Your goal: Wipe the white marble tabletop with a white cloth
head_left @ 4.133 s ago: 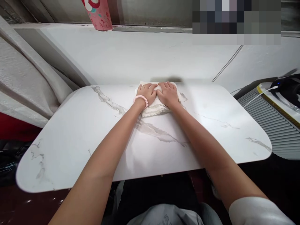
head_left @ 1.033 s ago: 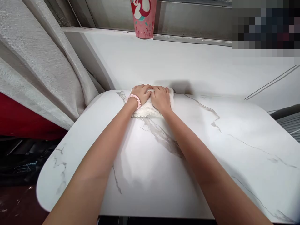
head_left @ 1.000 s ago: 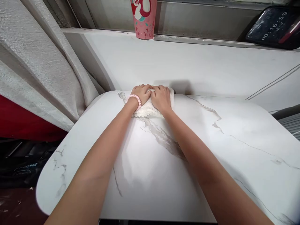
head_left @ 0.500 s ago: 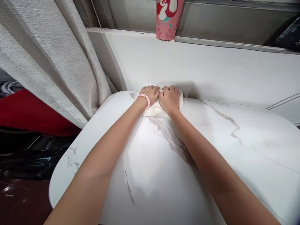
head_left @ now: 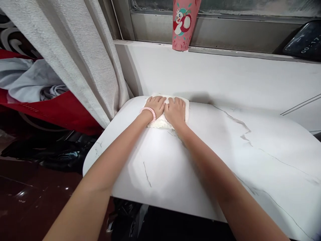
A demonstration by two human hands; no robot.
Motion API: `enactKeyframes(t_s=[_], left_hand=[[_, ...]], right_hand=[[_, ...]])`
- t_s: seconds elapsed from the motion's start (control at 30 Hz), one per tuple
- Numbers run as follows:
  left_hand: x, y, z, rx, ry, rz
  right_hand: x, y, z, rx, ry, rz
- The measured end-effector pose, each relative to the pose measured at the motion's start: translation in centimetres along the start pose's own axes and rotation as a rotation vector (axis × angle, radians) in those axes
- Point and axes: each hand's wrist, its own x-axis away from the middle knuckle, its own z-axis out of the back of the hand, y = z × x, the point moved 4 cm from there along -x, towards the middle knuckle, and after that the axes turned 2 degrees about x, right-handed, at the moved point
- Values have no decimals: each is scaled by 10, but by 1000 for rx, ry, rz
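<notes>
A cream-white, fluffy cloth (head_left: 160, 124) lies flat at the far edge of the white marble-patterned table (head_left: 213, 160), close to the wall. My left hand (head_left: 155, 104) rests palm down on its left part, fingers extended, with a pink coiled band (head_left: 153, 113) round the wrist. Beside it, my right hand (head_left: 175, 109) presses flat on the cloth's right part. Its fingers point towards the wall, and the two thumbs nearly meet. Both palms hide the middle of the cloth.
A pink patterned cup (head_left: 182, 30) and a phone (head_left: 304, 42) stand on the window ledge (head_left: 238, 54). A pale curtain (head_left: 92, 63) hangs at the table's left corner. Behind it is a red bag (head_left: 57, 112) with grey cloth inside.
Both hands and the cloth have slid left along the far edge. The cloth lies flatter and my fingers are straighter. The camera view has shifted, showing more window and the table's near edge.
</notes>
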Motion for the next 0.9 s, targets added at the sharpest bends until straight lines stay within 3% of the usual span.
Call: enactKeyframes(t_s=[0.2, 0.4, 0.57, 0.73, 0.9], left_hand=[[65, 15, 10, -1, 2, -42], [156, 36, 24, -37, 30, -5], [225, 48, 37, -65, 29, 51], [244, 44, 46, -55, -31, 44], [246, 22, 50, -38, -30, 38]], right_hand=[[63, -18, 28, 24, -83, -38], [136, -41, 63, -50, -260, 71], [188, -60, 90, -173, -331, 136], [207, -76, 96, -212, -363, 154], [208, -96, 92, -224, -300, 176]])
